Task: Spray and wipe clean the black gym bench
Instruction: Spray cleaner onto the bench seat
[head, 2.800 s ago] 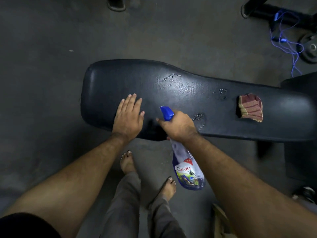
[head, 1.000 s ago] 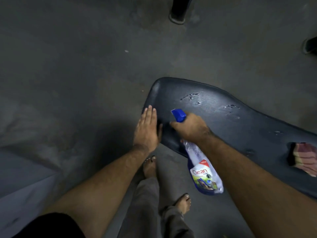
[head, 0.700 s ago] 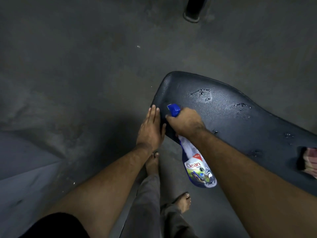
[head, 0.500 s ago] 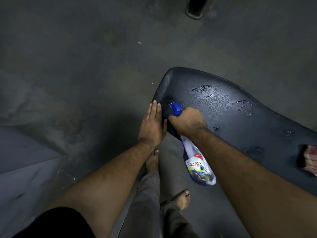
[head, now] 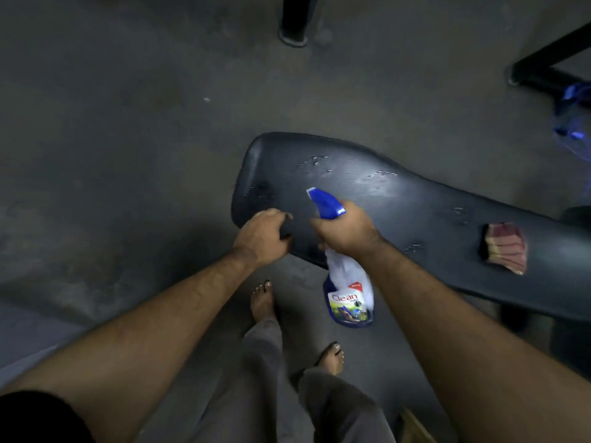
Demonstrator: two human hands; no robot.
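Observation:
The black gym bench (head: pixel 399 206) runs from the centre to the right edge, its padded top dotted with wet spray patches. My right hand (head: pixel 347 233) grips a spray bottle (head: pixel 347 289) with a blue trigger head, the nozzle aimed at the bench's left end. My left hand (head: pixel 262 238) sits at the bench's near left corner with the fingers curled over the edge. A folded red-and-tan striped cloth (head: pixel 505 247) lies on the bench toward the right.
Bare grey concrete floor surrounds the bench. A black post foot (head: pixel 292 33) stands at the top centre. A black metal frame (head: pixel 550 68) with a blue cord (head: pixel 572 123) is at the top right. My bare feet (head: pixel 263 298) stand below the bench's edge.
My left hand went from lying flat on the bench's end to curling its fingers at the corner. The spray bottle lifted slightly, and the view swung back right, showing the cloth again.

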